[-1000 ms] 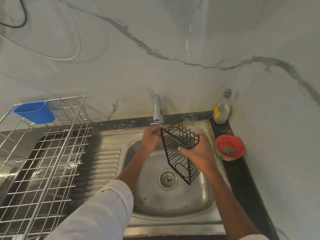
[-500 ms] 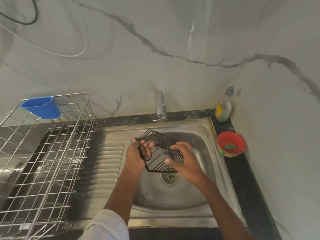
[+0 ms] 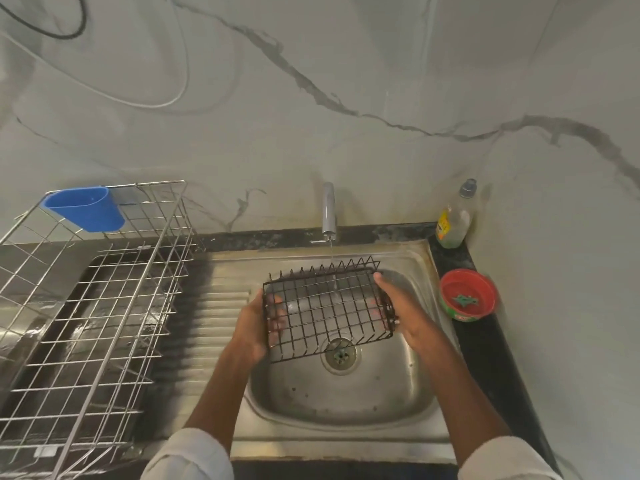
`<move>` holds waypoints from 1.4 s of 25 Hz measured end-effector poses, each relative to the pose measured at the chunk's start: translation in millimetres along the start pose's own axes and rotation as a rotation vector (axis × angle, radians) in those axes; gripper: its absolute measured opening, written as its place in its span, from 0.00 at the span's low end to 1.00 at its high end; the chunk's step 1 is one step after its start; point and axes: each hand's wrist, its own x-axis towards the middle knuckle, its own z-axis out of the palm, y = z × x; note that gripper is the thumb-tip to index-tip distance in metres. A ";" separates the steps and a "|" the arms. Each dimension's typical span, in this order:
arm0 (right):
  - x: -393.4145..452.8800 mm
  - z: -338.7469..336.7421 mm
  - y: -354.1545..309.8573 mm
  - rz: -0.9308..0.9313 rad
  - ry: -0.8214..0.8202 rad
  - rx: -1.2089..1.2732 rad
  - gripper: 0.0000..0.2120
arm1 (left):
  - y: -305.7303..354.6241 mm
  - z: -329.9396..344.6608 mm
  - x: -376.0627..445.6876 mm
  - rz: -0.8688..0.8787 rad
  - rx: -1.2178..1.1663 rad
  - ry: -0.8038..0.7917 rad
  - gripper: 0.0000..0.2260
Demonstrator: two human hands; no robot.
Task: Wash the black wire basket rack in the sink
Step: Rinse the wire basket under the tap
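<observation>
Turned since a moment ago, the black wire basket rack (image 3: 329,311) now lies broad and flat over the sink (image 3: 408,382), under the tap (image 3: 328,211) stream. Left hand (image 3: 254,327) and right hand (image 3: 398,306) each grip an end. Rinsing is under way; next, I judge, rotate it so unwetted sides meet the water.

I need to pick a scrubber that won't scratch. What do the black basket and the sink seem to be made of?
The black wire basket rack looks like thin metal wire with a black coating, probably paint or plastic: an even dark grid with no bare metal showing. The stainless steel sink looks brushed: grey, dully reflective, with some dark specks.
</observation>
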 end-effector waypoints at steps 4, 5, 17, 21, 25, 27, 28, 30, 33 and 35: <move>-14.7 -9.8 -18.5 -0.211 0.027 -0.090 0.28 | 1.0 19.9 14.4 -0.104 0.061 0.033 0.30; -19.0 -13.5 -24.1 -0.243 0.047 -0.135 0.35 | 0.1 27.5 21.1 -0.118 0.028 0.058 0.31; -44.1 -64.6 -50.5 -0.476 -0.029 -0.475 0.49 | -6.7 90.6 56.2 -0.307 -0.017 -0.229 0.36; -40.7 -66.0 -37.1 -0.520 -0.136 -0.499 0.51 | 0.3 98.0 54.3 -0.232 0.114 -0.139 0.32; -34.1 -55.1 -18.8 -0.521 -0.081 -0.278 0.42 | -3.7 89.5 49.7 -0.066 0.054 0.023 0.25; -26.1 -45.6 -3.3 -0.436 0.067 0.044 0.36 | -5.1 78.3 36.4 0.012 0.033 0.054 0.21; -20.7 -37.8 5.6 -0.349 0.121 0.189 0.30 | -4.8 73.7 27.1 0.040 0.029 0.084 0.20; -11.6 -14.5 21.5 -0.113 0.143 0.339 0.18 | -3.0 65.9 7.8 0.112 0.049 0.164 0.17; -3.8 12.1 33.1 0.131 0.086 0.390 0.30 | -1.3 53.3 -15.4 0.173 0.106 0.261 0.13; -2.5 21.7 27.0 0.190 0.057 0.387 0.27 | -0.8 40.1 -22.1 0.188 0.133 0.293 0.14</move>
